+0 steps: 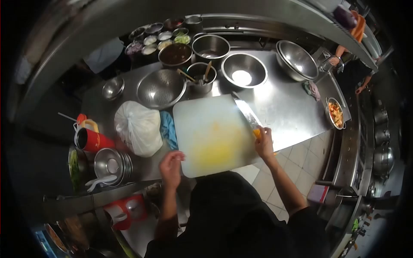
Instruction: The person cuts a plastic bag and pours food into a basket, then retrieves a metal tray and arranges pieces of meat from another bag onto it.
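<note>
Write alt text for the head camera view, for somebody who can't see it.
A person's right hand holds a large knife at the right side of a yellow-stained white cutting board, with the left hand by the board's left edge. Metal bowls and a bulging white plastic bag stand on the steel counter around it.

The cutting board [198,116] left a broad, flat path between the left hand [172,165] and the right hand [264,144]. The knife [246,108], in the right hand, slanted along the board's right edge, in the way of a low sideways pass. Beyond it, bare worktop [288,116] gave room. A white bag [137,129] and blue cloth [168,127] crowded the left; 1 colander [159,88], 1 pot [200,88] with 2 upright handles [208,69] and 1 bowl [244,64] blocked the far side.
</note>
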`<state>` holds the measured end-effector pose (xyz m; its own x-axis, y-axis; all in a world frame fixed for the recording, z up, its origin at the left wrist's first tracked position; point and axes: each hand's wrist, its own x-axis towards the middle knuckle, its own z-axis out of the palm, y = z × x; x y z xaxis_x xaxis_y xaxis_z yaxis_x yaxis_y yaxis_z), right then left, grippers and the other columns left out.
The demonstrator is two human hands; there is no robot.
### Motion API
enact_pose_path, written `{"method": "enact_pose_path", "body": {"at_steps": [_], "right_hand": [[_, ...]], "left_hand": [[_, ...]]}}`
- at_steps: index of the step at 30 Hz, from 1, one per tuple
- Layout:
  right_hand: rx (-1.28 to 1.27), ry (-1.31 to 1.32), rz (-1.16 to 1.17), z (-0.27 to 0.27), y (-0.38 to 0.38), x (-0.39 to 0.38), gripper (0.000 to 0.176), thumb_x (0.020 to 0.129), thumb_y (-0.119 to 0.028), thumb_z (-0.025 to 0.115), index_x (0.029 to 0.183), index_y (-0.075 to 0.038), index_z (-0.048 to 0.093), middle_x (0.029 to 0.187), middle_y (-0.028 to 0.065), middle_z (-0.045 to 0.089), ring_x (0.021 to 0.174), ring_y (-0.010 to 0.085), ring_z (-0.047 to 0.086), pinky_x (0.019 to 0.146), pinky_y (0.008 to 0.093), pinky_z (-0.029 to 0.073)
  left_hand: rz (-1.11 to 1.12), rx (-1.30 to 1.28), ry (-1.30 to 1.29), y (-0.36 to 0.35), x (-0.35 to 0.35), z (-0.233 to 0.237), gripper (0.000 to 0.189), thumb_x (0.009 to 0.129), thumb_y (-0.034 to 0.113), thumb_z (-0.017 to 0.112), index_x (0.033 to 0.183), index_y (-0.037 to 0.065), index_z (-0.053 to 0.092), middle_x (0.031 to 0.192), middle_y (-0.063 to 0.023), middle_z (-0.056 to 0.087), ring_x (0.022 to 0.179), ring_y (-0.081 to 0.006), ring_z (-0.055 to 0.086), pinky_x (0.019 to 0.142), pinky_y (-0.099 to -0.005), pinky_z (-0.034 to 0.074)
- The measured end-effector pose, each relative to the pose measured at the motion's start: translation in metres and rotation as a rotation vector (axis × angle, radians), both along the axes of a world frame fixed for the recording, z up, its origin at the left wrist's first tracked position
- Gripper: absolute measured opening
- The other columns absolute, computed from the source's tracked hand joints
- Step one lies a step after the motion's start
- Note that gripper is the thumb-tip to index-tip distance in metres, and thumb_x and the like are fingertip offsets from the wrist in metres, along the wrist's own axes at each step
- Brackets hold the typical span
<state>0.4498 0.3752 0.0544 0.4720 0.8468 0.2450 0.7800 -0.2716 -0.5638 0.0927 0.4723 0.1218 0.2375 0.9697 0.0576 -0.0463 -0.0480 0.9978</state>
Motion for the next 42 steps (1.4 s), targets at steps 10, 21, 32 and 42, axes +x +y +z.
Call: {"method": "enact_pose_path", "body": {"at_steps": [10,21,32,42], "right_hand": [[0.07,-0.003,0.487,0.158,0.058,-0.095,0.047,0.072,-0.005,0.074,0.116,-0.006,0.059,0.123,0.0176,0.055,0.114,0.0375,0.054,0.092,0.045,0.047],[1.386,-0.715,1.008,0.558,0.229,-0.431,0.066,0.068,-0.004,0.073,0.128,-0.012,0.05,0.129,0.018,0.047,0.119,0.0366,0.048,0.097,0.0435,0.043],[1.221,-0.606,1.0,0.65,0.284,-0.461,0.024,0.072,-0.011,0.07,0.09,-0.006,0.054,0.087,0.0145,0.063,0.085,0.0364,0.061,0.072,0.0474,0.047],[1.311,-0.225,0.803,0.633,0.125,-0.239,0.019,0.075,-0.018,0.066,0.079,0.0,0.06,0.076,0.0236,0.06,0.079,0.0425,0.059,0.068,0.0493,0.046]], "left_hand": [[0.043,0.055,-0.069,-0.005,-0.041,-0.005,0.014,0.092,0.01,0.057,0.097,-0.001,0.064,0.085,-0.0061,0.066,0.078,-0.0114,0.06,0.075,-0.0271,0.049],[0.159,0.542,0.121,-0.071,-0.075,0.071,0.013,0.09,0.001,0.054,0.101,-0.001,0.061,0.09,-0.0131,0.063,0.082,-0.0213,0.063,0.074,-0.0303,0.049],[0.458,0.135,0.154,-0.17,-0.104,0.043,0.013,0.088,0.005,0.059,0.098,0.002,0.066,0.093,-0.0083,0.067,0.087,-0.0165,0.064,0.073,-0.0277,0.05],[0.414,0.371,0.052,-0.168,-0.086,0.092,0.015,0.088,0.008,0.06,0.1,0.0,0.064,0.101,-0.0113,0.064,0.081,-0.0167,0.063,0.078,-0.03,0.049]]}}
